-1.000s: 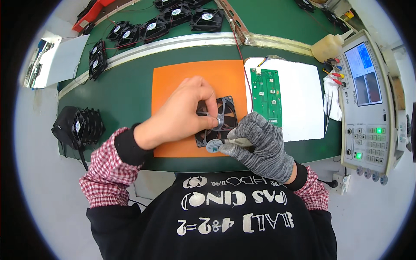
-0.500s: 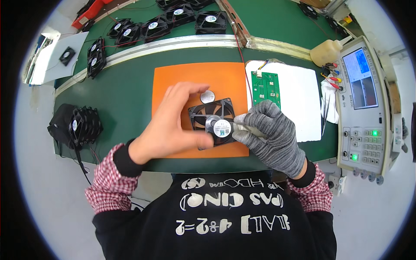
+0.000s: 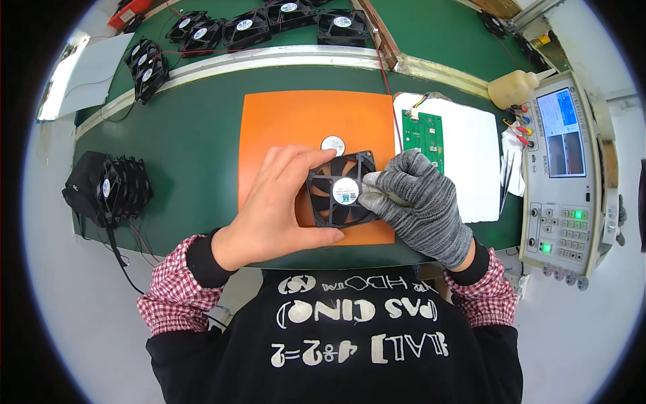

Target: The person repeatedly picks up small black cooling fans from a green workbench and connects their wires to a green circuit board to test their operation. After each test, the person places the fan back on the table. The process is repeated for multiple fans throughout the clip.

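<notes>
A square black cooling fan (image 3: 323, 213) sits over the orange mat, its open face up. My bare left hand (image 3: 269, 205) grips its left side, fingers at the top edge and thumb along the bottom. A round white label (image 3: 345, 191) lies over the fan's hub. My right hand (image 3: 420, 205), in a grey knit glove, has thumb and forefinger closed at the label's right edge. Something pale shows between the gloved fingers, too hidden to name. Just above the fan, a second round pale disc (image 3: 333, 145) lies on the mat.
The orange mat (image 3: 289, 121) lies on a green bench. Right of it, a green circuit board (image 3: 424, 138) rests on a white pad (image 3: 471, 155), beside a test instrument (image 3: 562, 182) and a bottle (image 3: 515, 89). Several fans (image 3: 245, 30) line the back; stacked fans (image 3: 121, 188) stand left.
The label has gone from off-centre on the hub to centred over it. My left hand has closed onto the fan's edges. The whole view has shifted slightly.
</notes>
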Demonstrator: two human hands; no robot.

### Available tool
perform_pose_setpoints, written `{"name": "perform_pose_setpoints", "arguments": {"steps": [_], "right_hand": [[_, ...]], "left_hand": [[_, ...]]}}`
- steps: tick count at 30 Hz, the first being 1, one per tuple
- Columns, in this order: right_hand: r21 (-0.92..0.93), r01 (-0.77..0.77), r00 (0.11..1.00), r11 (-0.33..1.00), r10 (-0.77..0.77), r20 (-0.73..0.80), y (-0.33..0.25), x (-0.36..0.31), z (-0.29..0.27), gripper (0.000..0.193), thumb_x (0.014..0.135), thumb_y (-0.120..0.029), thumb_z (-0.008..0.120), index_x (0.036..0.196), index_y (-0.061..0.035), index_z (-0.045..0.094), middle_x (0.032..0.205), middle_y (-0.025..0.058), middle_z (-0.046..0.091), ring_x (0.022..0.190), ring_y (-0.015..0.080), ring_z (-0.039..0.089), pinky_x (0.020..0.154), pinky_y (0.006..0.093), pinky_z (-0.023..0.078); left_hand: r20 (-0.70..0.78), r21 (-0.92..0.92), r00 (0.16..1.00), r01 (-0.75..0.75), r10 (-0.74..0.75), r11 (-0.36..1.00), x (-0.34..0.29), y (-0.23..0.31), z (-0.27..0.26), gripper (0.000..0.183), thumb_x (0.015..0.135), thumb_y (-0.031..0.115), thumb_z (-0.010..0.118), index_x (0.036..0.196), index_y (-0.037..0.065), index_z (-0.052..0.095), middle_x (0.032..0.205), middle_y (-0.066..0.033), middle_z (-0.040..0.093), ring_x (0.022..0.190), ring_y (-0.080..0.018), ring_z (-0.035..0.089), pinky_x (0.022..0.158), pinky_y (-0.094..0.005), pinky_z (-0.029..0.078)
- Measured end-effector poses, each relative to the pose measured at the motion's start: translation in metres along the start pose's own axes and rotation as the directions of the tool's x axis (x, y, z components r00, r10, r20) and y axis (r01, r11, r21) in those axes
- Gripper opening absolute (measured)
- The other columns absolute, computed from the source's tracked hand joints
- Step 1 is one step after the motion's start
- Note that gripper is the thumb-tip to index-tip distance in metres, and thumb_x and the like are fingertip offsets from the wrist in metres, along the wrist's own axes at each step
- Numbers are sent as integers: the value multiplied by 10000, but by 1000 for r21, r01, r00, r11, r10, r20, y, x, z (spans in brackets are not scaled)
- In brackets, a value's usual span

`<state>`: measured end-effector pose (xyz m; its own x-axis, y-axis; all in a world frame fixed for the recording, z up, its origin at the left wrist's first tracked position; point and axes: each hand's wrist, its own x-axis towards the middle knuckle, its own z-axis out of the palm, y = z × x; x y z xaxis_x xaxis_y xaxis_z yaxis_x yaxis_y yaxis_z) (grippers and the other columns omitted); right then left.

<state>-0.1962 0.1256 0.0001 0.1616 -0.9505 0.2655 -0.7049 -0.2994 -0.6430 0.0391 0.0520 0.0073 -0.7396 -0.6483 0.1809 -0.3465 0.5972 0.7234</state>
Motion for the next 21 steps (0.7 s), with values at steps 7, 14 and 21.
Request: {"name": "perform_pose_setpoints", "arguments": {"steps": [7,14,21], "right_hand": [[-11,31,999,999,-30,13,0,2,-2,248,808,-169,768,1013,-43,704,861,84,549,726,247,622,643,363,518],[-134,36,993,990,-20,120,-10,6,-11,236,862,-216,689,1014,-35,690,900,108,561,760,266,624,656,371,520],[-449,189,976,873,-116,185,-37,-4,-15,310,841,-185,605,1087,2,628,1050,167,575,887,301,613,700,417,515]], "left_hand": [[-13,11,1000,-18,18,1000,0,1,0,864,595,259,879,1338,36,498,1224,-158,510,1123,-343,469,960,-427,401],[38,337,963,-264,267,904,-9,7,-2,646,661,355,852,1190,60,625,1377,-237,462,1224,-404,490,1008,-483,415],[37,362,953,-294,301,885,-1,5,11,475,637,221,851,1023,47,635,1345,-260,469,1183,-415,500,960,-485,461]]}}
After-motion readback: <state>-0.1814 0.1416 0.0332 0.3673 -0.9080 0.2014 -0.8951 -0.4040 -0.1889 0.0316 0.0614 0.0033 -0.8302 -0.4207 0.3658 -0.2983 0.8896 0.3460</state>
